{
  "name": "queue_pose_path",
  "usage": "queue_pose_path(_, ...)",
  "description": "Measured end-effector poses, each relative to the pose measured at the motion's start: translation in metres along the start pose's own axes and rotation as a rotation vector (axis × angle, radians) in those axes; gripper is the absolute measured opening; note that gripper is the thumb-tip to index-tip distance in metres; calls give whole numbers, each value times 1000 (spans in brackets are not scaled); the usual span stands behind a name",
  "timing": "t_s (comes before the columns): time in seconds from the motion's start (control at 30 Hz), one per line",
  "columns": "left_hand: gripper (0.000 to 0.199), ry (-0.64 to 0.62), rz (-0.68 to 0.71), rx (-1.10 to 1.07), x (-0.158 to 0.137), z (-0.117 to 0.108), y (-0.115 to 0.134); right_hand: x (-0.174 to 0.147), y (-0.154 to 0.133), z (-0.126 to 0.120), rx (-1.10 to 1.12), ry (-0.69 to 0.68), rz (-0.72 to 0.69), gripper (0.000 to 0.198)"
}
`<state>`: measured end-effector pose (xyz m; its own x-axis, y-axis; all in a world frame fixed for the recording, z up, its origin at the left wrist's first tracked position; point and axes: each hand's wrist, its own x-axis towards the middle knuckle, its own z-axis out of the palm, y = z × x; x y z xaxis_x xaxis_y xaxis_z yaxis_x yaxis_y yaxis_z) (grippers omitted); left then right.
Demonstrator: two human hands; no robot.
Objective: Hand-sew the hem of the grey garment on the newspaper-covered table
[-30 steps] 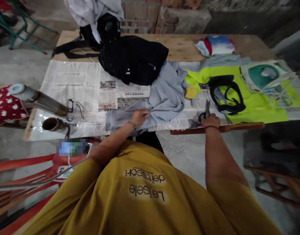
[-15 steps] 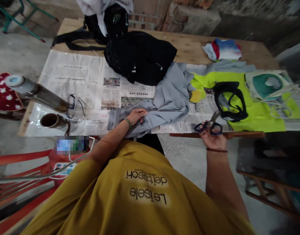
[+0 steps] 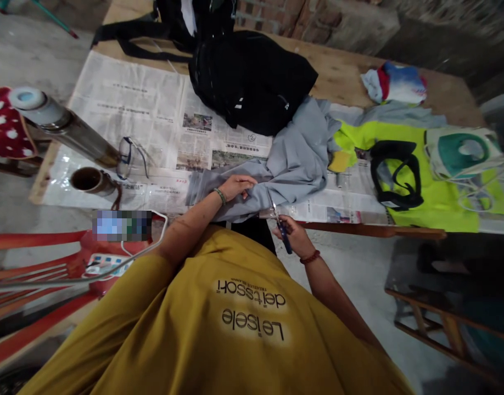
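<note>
My left hand (image 3: 238, 187) rests on a grey garment (image 3: 299, 151) near the table's front edge, its fingers closed on a fold of the cloth. In my right hand (image 3: 295, 237) is a pair of scissors (image 3: 283, 233) with dark blue handles, gripped by those handles. Their blades point up and away from me, and the tips lie at the near edge of the grey cloth. From there the garment runs back towards a black backpack (image 3: 256, 82) and reaches a yellow-green piece (image 3: 441, 214) on the right.
Newspaper (image 3: 124, 120) covers much of the wooden table. On the left are a flask (image 3: 77, 131), glasses (image 3: 132, 159) and a brown mug (image 3: 89, 181). A black strap ring (image 3: 378, 184), an iron (image 3: 462, 151) and folded cloth (image 3: 400, 82) lie right. A red chair (image 3: 77, 247) stands near.
My right hand has swung left with the scissors, from beside the black strap ring to the grey garment. My left hand stays on the cloth. The view has shifted slightly.
</note>
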<state>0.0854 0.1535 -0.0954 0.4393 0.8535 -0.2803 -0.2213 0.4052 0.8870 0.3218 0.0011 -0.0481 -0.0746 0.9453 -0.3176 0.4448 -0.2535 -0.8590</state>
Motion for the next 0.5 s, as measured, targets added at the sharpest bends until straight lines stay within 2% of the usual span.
queue_pose_path(0.1, 14, -16, 19, 12, 0, -1, -1, 3, 14, 8, -353, 204, -177, 52)
queue_pose_path(0.17, 16, -35, 27, 18, 1, -2, -3, 3, 20, 12, -540, 274, -263, 48)
queue_pose_path(0.23, 16, -51, 37, 19, 2, -3, -4, 4, 24, 15, -624, 309, -298, 45)
queue_pose_path(0.3, 16, -59, 48, 22, 2, -3, -5, 6, 26, 17, -574, 352, -298, 46)
queue_pose_path(0.43, 17, -69, 55, 54, 1, -3, -4, 24, 22, 23, -258, 499, -205, 52)
queue_pose_path(0.5, 17, -76, 56, 81, -1, -2, -2, 38, 13, 25, -119, 521, -169, 57)
